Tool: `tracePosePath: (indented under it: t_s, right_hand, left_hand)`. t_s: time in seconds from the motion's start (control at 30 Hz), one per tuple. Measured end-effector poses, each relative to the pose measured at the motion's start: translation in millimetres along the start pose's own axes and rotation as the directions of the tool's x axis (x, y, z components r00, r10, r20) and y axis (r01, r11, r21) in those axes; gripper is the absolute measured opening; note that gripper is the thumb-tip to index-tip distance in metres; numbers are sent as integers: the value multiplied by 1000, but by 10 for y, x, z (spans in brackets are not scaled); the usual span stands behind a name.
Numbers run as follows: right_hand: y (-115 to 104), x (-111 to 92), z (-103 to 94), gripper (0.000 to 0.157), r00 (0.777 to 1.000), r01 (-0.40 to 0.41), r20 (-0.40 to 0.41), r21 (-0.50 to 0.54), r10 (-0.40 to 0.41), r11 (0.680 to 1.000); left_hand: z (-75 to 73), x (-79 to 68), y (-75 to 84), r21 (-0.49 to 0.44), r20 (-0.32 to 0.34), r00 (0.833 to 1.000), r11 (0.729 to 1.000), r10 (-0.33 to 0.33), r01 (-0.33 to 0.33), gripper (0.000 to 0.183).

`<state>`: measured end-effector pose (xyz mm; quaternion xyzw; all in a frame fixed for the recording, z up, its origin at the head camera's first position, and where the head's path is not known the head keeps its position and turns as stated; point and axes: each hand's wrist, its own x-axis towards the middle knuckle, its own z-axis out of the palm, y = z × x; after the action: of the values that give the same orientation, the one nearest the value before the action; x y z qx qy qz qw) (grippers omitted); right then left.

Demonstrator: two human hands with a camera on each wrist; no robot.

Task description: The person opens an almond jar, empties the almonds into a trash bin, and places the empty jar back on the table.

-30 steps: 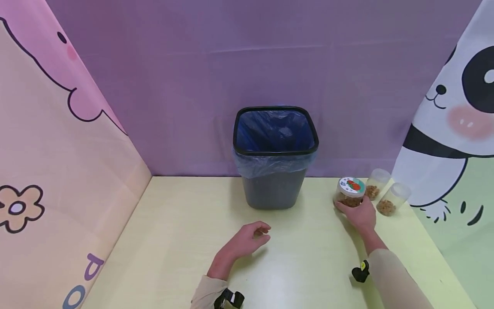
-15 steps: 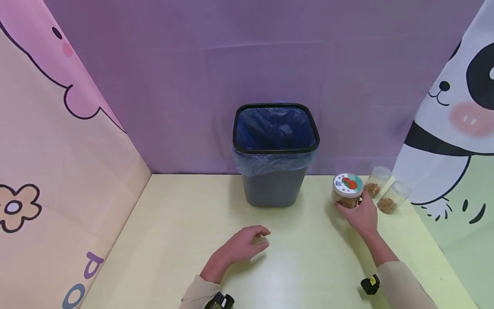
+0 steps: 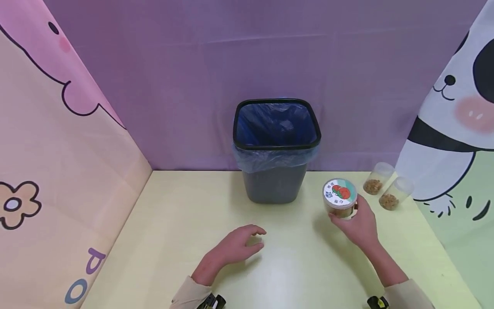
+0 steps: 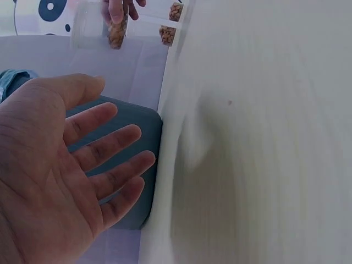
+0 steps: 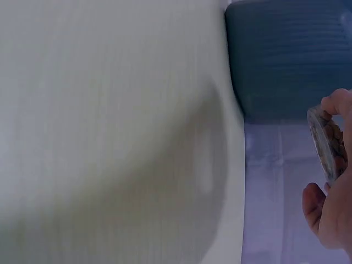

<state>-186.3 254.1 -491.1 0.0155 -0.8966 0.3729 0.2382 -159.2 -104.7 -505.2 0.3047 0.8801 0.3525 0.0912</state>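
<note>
My right hand [image 3: 360, 225] grips a clear plastic jar [image 3: 340, 211] by its side, thumb and fingers around it. The jar's lid is white and teal with red fruit printed on it, and small brown pieces lie inside. It is held up off the table, slightly tilted; its base shows in the right wrist view above its shadow. My left hand [image 3: 236, 246] hovers over the table with nothing in it, fingers apart and loosely bent, as the left wrist view also shows. Two similar jars, a rear one [image 3: 379, 174] and a front one [image 3: 397, 195], stand right of my right hand.
A grey bin [image 3: 275, 186] with a black rim and blue liner stands at the back middle of the pale table [image 3: 166, 223], between my hands' sides. A purple backdrop [image 3: 185, 107] rises behind it, with printed cloth walls at left and right.
My right hand has lifted the jar off the table and carried it a little left and toward me, away from the two other jars. My left hand has drifted slightly left, its fingers spreading.
</note>
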Motion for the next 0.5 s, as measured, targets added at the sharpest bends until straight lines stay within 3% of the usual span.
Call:
tracePosePath:
  t_s: [0.2, 0.37, 0.5]
  right_hand:
    - [-116, -154, 29, 82, 997, 57, 60, 7, -58, 998]
    - [-214, -250, 84, 84, 992, 102, 78, 4, -102, 995]
    - [-297, -322, 137, 83, 988, 119, 102, -9, -117, 993]
  left_hand:
    - [-33, -44, -18, 22, -71, 997, 999, 28, -26, 36]
    - [-83, 1, 19, 30, -156, 983, 995, 95, -92, 38]
    - [-121, 43, 88, 27, -185, 975, 992, 123, -120, 40]
